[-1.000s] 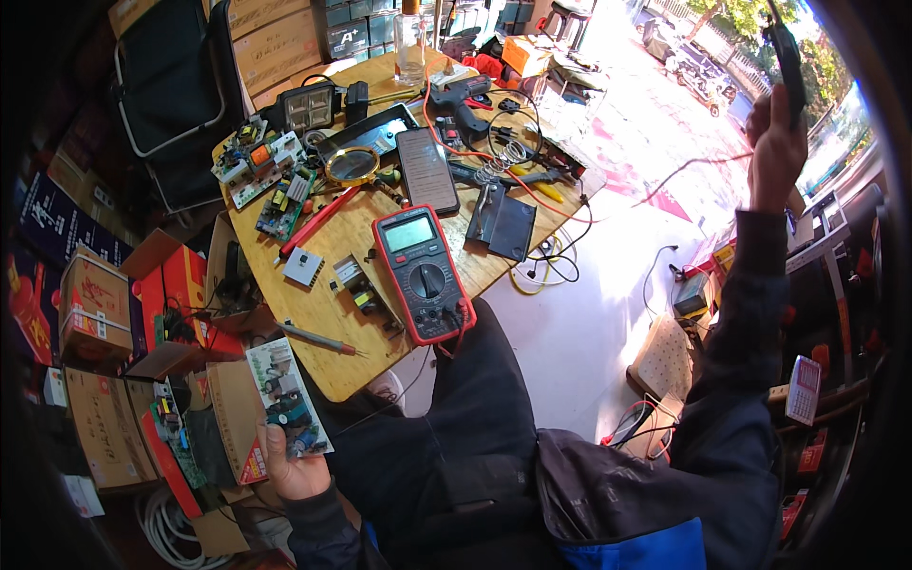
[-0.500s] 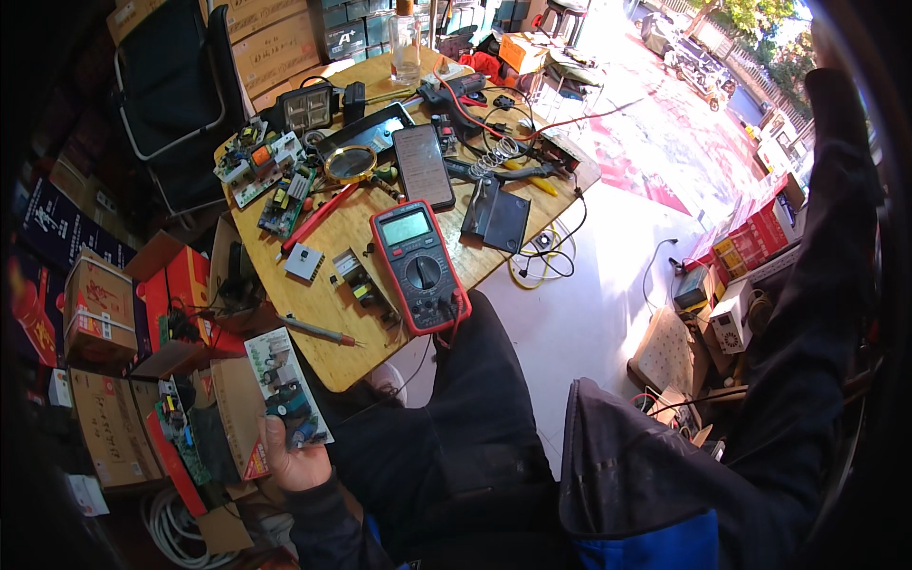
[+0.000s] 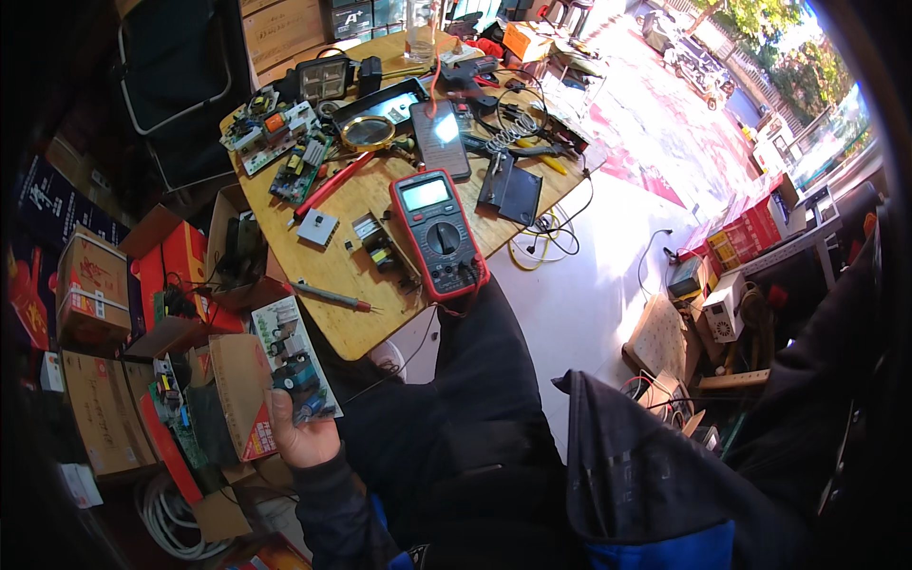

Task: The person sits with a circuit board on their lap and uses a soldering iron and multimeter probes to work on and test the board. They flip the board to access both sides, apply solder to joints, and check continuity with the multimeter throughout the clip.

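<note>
My left hand (image 3: 306, 439) is closed on the lower end of a circuit board (image 3: 288, 340), thumb on top, over the boxes left of my legs. The board carries a dark blue-green block and other parts at its lower half. Beyond the board's upper edge, a grey pen-shaped probe (image 3: 328, 296) lies at the table edge. A red and black multimeter (image 3: 440, 237) with a lit screen rests at the near side of the wooden table (image 3: 351, 328). My right sleeve (image 3: 760, 456) shows at the lower right, but its hand is out of sight.
On the table lie a phone (image 3: 440, 142), a magnifying glass (image 3: 368, 133), green circuit boards (image 3: 301, 171), a red pen-like tool (image 3: 332, 185), a black case (image 3: 510, 190) and tangled cables. Open cardboard boxes (image 3: 100, 404) crowd the left. A stuffed shelf (image 3: 665, 332) stands right.
My right hand, raised at the upper right before, has left the view as the arm came down. The view has shifted slightly. My left hand still holds the circuit board.
</note>
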The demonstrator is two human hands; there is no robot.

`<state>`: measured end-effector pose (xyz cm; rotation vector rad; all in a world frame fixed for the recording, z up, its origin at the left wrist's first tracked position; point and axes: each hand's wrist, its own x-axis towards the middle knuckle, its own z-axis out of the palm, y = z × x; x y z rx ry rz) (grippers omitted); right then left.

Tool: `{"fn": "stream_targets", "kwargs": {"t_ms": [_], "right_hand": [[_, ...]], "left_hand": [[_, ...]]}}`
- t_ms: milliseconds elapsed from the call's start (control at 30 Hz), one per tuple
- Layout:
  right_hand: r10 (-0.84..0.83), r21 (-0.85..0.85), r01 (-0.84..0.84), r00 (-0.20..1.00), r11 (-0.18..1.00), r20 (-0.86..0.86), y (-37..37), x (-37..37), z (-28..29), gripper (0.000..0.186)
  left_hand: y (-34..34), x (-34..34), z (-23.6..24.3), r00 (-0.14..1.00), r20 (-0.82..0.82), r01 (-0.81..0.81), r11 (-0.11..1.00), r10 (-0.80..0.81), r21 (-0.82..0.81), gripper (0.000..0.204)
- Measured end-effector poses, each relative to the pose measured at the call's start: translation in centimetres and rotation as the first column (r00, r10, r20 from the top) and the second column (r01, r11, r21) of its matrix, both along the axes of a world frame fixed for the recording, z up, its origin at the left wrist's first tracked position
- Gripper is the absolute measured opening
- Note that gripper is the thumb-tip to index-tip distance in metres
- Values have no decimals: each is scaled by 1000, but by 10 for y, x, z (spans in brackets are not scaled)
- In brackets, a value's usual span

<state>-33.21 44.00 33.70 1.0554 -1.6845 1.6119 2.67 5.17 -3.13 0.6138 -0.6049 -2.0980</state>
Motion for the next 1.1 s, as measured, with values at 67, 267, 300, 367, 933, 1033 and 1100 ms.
{"fn": "stream_targets", "kwargs": {"t_ms": [67, 267, 300, 367, 933, 1033, 1100], "right_hand": [[181, 10, -184, 975, 983, 131, 6, 26, -25, 33], [514, -133, -505, 765, 853, 389, 3, 63, -84, 31], [508, -184, -483, 723, 856, 469, -3, 60, -94, 31], [249, -79, -253, 764, 964, 596, -21, 40, -114, 31], [-245, 577, -240, 732, 781, 636, -71, -78, -158, 32], [-281, 660, -260, 751, 705, 597, -82, -94, -150, 36], [-317, 735, -248, 782, 631, 536, -93, -107, -144, 38]], "left_hand": [[-3, 2, -2, 999, -19, 26, 999, -27, -20, 42], [-6, 11, -1, 1000, -19, 14, 1000, -14, -13, 43], [-6, 11, -1, 999, -23, 20, 999, -22, -45, 43], [-3, 10, -1, 1000, -22, 12, 1000, -12, -8, 44], [5, 3, 4, 999, 11, 32, 998, -31, -61, 52], [4, -1, 6, 998, 15, 68, 997, -68, -42, 51], [4, -1, 5, 997, 20, 72, 997, -71, -36, 50]]}}
